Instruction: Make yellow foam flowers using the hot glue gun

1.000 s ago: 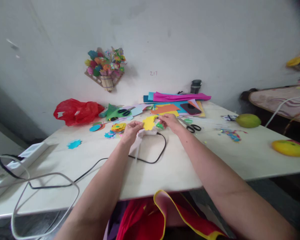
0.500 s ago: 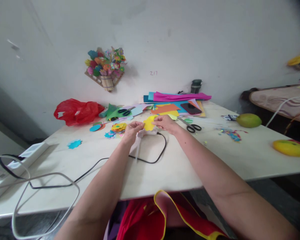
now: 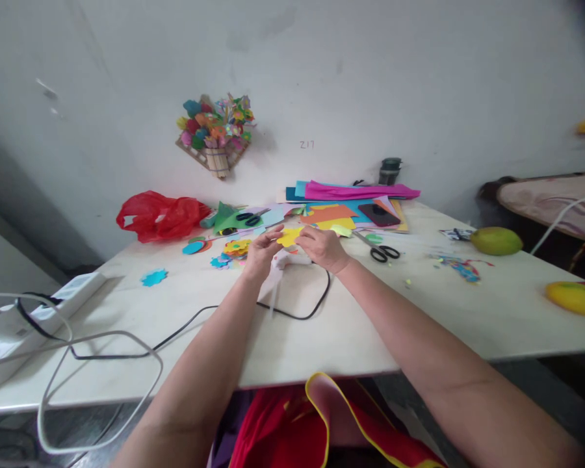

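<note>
Between my two hands is a yellow paper flower (image 3: 288,237), held up over the middle of the table. The fingers of my left hand (image 3: 263,250) grip its left edge. My right hand (image 3: 322,247) pinches the right edge, its fingers covering part of the paper. Just below lies a white glue gun (image 3: 292,259) with a clear glue stick (image 3: 273,296) poking out towards me and a black cord. Left of my left hand sits a pile of yellow and coloured paper flowers (image 3: 236,248). A blue paper flower (image 3: 155,277) lies farther left.
Black-handled scissors (image 3: 384,252) lie right of my hands; another pair (image 3: 251,218) rests behind. Coloured sheets (image 3: 329,213) and a phone (image 3: 379,214) are at the back. A red plastic bag (image 3: 160,216), power strip (image 3: 68,305), and mangoes (image 3: 496,240) flank the table (image 3: 351,331).
The yellow paper flower has tilted flatter and my right hand has turned over it, fingers bent more. The whole view has shifted slightly, so things sit farther right.
</note>
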Motion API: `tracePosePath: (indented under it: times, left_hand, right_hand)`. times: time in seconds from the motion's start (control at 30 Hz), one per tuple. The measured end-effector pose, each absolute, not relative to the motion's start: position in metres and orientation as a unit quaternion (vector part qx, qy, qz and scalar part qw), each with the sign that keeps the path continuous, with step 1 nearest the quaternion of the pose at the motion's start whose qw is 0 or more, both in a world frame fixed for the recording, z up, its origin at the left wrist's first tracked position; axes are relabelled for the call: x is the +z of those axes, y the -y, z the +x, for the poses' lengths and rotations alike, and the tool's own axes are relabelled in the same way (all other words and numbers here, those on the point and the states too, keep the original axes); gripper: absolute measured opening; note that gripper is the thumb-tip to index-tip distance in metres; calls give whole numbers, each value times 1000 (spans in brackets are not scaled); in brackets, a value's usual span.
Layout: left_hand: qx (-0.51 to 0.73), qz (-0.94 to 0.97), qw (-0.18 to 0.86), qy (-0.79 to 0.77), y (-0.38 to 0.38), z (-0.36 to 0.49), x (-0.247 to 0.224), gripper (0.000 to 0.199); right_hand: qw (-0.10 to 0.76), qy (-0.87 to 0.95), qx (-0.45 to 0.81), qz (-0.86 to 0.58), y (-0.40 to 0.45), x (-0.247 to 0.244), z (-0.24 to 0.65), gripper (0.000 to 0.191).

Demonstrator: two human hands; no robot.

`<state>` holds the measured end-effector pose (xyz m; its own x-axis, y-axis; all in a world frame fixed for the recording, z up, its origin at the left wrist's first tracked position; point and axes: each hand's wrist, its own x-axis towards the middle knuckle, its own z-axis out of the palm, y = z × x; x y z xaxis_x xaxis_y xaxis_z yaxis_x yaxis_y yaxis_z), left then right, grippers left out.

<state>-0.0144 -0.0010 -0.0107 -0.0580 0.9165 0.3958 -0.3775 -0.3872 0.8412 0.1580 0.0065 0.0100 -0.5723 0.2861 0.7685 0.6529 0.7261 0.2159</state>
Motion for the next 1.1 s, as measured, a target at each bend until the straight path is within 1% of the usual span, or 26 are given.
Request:
tracePosePath:
  times: [0.13, 0.23, 0.37, 0.47, 0.57, 0.8, 0.9, 0.93, 1.0, 1.03, 1.1]
  left_hand:
    - [679, 486, 482, -267, 1, -15, -10, 27]
    - [668, 513, 468, -269, -1, -16, -13, 27]
    - [657, 534, 447, -289, -3, -18, -16, 18]
    - [640, 505, 479, -324, -2, -19, -15, 22]
    - [618, 482, 513, -350, 0, -19, -13, 28]
    - [611, 466, 516, -378, 2, -19, -10, 36]
    - [608, 470, 510, -386, 0, -19, -11, 40]
    - [606, 472, 509, -389, 0, -20, -12, 40]
    - [603, 477, 503, -395, 0, -20, -13, 37]
    - [600, 479, 502, -399, 0, -20, -13, 36]
    - [594, 482, 501, -405, 1, -19, -12, 37]
  right_hand:
    - [363, 850, -267, -272, -5, 11, 158, 29]
    - [385, 846, -238, -281, -7, 9, 157, 27]
    - [431, 838, -146, -301, -15, 5, 155, 21]
    - [469, 813, -65, -338, -23, 3, 157, 20]
    - [476, 782, -3, -402, -30, 3, 163, 23]
    - [430, 758, 74, -484, -46, 0, 179, 25]
    - [410, 739, 116, -522, -47, 2, 186, 19]
    - [396, 740, 125, -529, -47, 3, 189, 20]
    - [357, 747, 136, -544, -44, 5, 193, 31]
    - [335, 751, 139, -552, -43, 6, 195, 34]
    - [294, 758, 153, -562, -40, 8, 198, 26]
